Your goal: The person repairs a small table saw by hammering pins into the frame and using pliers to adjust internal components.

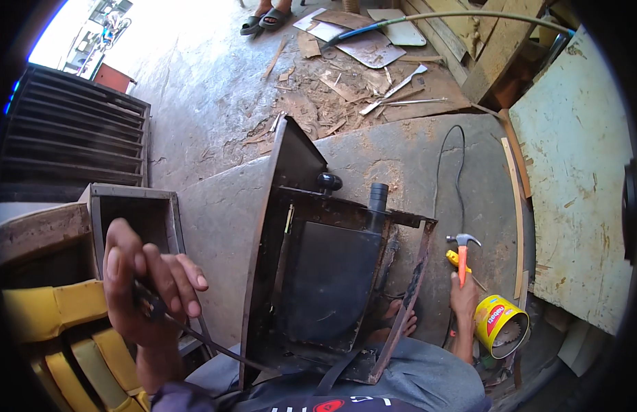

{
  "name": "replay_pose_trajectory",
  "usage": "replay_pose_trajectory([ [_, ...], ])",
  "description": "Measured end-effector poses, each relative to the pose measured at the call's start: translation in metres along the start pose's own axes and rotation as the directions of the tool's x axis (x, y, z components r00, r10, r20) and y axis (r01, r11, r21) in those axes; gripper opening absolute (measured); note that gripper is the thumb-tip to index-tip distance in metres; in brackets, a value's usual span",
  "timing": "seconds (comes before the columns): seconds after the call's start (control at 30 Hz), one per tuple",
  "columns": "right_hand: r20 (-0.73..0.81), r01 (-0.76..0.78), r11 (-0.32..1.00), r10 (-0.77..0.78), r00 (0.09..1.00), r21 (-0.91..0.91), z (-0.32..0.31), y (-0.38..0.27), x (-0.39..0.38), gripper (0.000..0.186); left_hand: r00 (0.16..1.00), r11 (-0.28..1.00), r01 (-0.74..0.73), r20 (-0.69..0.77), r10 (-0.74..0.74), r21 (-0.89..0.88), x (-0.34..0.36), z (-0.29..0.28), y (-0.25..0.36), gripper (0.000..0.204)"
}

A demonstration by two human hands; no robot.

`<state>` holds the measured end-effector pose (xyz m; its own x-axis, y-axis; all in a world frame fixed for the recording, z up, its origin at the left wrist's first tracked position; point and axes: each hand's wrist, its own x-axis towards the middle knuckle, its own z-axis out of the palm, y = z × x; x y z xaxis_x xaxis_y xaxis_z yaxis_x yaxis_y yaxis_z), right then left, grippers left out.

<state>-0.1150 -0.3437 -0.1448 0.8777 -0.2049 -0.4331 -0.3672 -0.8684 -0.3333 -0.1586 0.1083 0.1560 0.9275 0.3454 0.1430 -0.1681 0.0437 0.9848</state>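
My left hand [153,288] is raised on the left, fingers curled round the dark handle of a screwdriver-like tool [208,341]. Its long thin shaft slants down toward the near left corner of a black framed piece [261,275]. This piece leans against my legs; it has a dark flat panel [325,281], a short black tube [378,198] and a round black knob [329,181]. Off to the right, my right hand [464,302] grips the orange handle of a claw hammer [462,254] close to the floor. Fingers or toes show beside the frame; I cannot tell which.
A yellow tin [493,323] stands by my right hand, with a yellow-handled tool [453,258] near the hammer. A black cable [438,161] loops over the concrete. Wood scraps [332,103] litter the far floor. Yellow cushions [71,312] lie left; a pale panel [572,172] stands right.
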Motion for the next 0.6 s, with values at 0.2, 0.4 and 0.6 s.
replay_pose_trajectory([
  [0.2,-0.436,0.405,0.854,-0.516,0.738,-0.326,-0.087,-0.025,-0.012,0.046,1.000,0.999,-0.020,0.000,0.020,0.049,0.001,-0.006,-0.009,0.038],
  [0.4,0.377,-0.050,0.386,-0.857,0.351,0.921,-0.146,-0.241,-0.113,0.061,0.888,0.831,-0.426,0.343,0.307,0.359,-0.003,0.075,-0.019,0.053],
  [0.6,0.260,-0.288,0.114,-0.799,0.543,0.951,-0.132,-0.214,-0.099,0.034,0.653,0.483,-0.742,0.662,0.368,0.464,-0.069,0.097,-0.085,0.063],
])
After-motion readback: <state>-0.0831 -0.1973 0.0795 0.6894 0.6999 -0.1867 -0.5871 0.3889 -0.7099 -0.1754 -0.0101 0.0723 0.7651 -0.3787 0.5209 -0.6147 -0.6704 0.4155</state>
